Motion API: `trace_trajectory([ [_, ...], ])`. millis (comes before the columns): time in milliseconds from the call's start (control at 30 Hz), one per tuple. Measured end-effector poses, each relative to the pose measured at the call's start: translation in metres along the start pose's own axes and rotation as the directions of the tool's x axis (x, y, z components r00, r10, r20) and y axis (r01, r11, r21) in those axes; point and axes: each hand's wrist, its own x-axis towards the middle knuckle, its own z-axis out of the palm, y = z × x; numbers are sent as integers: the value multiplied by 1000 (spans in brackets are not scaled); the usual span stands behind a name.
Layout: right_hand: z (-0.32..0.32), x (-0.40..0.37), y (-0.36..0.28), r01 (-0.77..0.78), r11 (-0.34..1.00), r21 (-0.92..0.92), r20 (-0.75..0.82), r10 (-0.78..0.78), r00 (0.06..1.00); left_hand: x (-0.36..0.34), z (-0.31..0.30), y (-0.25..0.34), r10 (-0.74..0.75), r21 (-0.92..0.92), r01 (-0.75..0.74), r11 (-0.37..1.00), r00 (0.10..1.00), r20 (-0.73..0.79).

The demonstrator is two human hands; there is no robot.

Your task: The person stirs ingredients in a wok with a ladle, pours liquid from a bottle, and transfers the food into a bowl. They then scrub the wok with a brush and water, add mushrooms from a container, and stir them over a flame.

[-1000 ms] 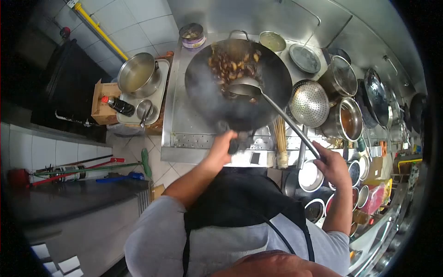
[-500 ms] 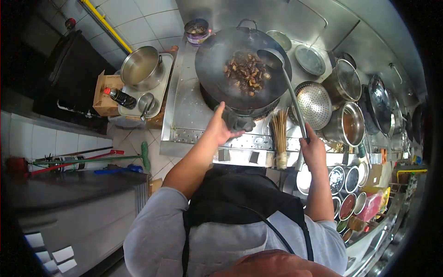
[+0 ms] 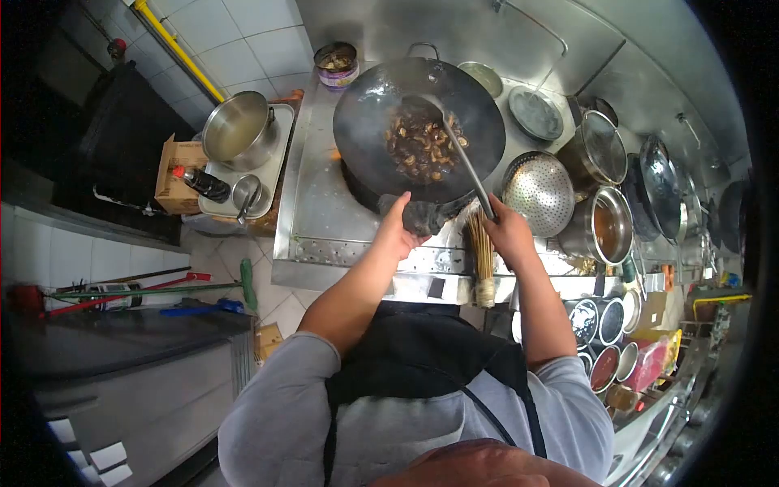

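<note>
A large black wok (image 3: 365, 114) stands on the stove and holds brown sliced mushrooms (image 3: 423, 154). At the wok's near edge, my left hand (image 3: 401, 234) grips a dark folded cloth (image 3: 422, 217), its thumb on top. My right hand (image 3: 511, 234) is wrapped round the long handle of a ladle (image 3: 466, 162). The ladle's bowl lies among the mushrooms at the upper middle of the wok. Below the wok's right side, close to my right hand, is a bamboo brush (image 3: 482, 258).
To the left, a tray (image 3: 282, 138) bears a steel pot (image 3: 237, 130), a dark bottle (image 3: 207, 185) and a small cup. Right of the wok are a perforated strainer (image 3: 537, 195) and a steel pot with brown liquid (image 3: 610, 226). An open can (image 3: 337, 66) stands behind left.
My right hand has moved forward and left, pushing the ladle's bowl down into the mushrooms. The view has shifted slightly. My left hand still holds the cloth at the wok's edge.
</note>
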Motion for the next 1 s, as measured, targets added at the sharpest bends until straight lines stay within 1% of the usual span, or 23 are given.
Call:
trace_trajectory([
  [33, -8, -10, 3, 38, 999, -7, 47, -37, 998, 10, -1, 1, -4, -3, 4, 1000, 1000, 2],
  [100, -13, -22, 17, 59, 998, -9, 31, -59, 998, 34, -9, 2, 85, 134, -96, 986, 993, 87],
  [133, -24, -31, 13, 32, 998, -51, 22, -31, 999, 48, -11, 1, 86, 126, -96, 987, 993, 82],
  [167, -35, -40, 9, 0, 996, -89, 18, 1, 1000, 61, -16, -3, 90, 130, -106, 986, 988, 126],
  [200, -53, -50, 3, -23, 991, -135, 61, 32, 998, 67, -24, -8, 91, 137, -114, 984, 982, 168],
  [233, -77, -59, -3, -44, 982, -182, 100, 63, 993, 59, -28, -12, 85, 135, -107, 985, 984, 157],
  [300, -125, -83, 0, 122, 954, -274, 181, -74, 981, 20, -15, -14, 180, 65, -186, 980, 980, 84],
  [333, -148, -97, -11, 97, 949, -299, 240, -23, 971, -22, -1, -7, 169, 112, -167, 980, 986, -10],
  [367, -165, -111, -19, 73, 943, -324, 301, 30, 953, -39, 2, -8, 164, 116, -161, 980, 986, -19],
  [400, -170, -123, -23, 96, 937, -337, 314, 16, 949, -51, 2, -10, 187, 94, -186, 978, 982, -4],
  [433, -171, -131, -26, 120, 929, -349, 328, 1, 945, -56, 0, -12, 211, 72, -211, 975, 978, 11],
  [467, -165, -131, -38, 111, 911, -396, 337, 31, 941, -49, -3, -12, 206, 75, -205, 976, 979, 2],
  [500, -150, -130, -26, 179, 901, -395, 321, -47, 946, -36, -7, -11, 203, 77, -206, 976, 978, 41],
  [567, -110, -114, -18, 164, 897, -411, 286, -44, 957, -37, -14, -15, 190, 90, -197, 976, 979, 80],
  [633, -58, -101, 16, 209, 897, -389, 152, -161, 975, -64, -23, -26, 251, 212, -259, 942, 966, 63],
  [667, -48, -101, 21, 167, 895, -414, 153, -112, 982, -47, -63, -42, 242, 131, -266, 955, 954, 175],
  [700, -46, -107, 15, 99, 891, -442, 149, -36, 988, -67, -72, -52, 252, 145, -263, 954, 963, 94],
  [767, -53, -122, 36, 165, 932, -324, 68, -151, 986, -75, -94, -69, 313, 257, -325, 910, 946, 88],
  [833, -83, -136, 32, 73, 991, -114, 103, -61, 993, -91, -82, -58, 252, 284, -268, 921, 963, 93],
  [867, -97, -140, 26, 45, 991, -129, 106, -31, 994, -90, -71, -46, 209, 306, -236, 922, 970, 121],
  [900, -107, -144, 22, -22, 991, -133, 138, 41, 990, -64, -71, -44, 239, 169, -268, 949, 956, 172],
  [967, -111, -148, 19, -64, 995, -73, 124, 73, 990, -46, -44, -19, 164, 199, -178, 964, 983, 86],
  [1000, -106, -146, 22, -61, 997, -51, 81, 65, 995, -36, -32, -11, 174, 191, -189, 963, 980, 93],
])
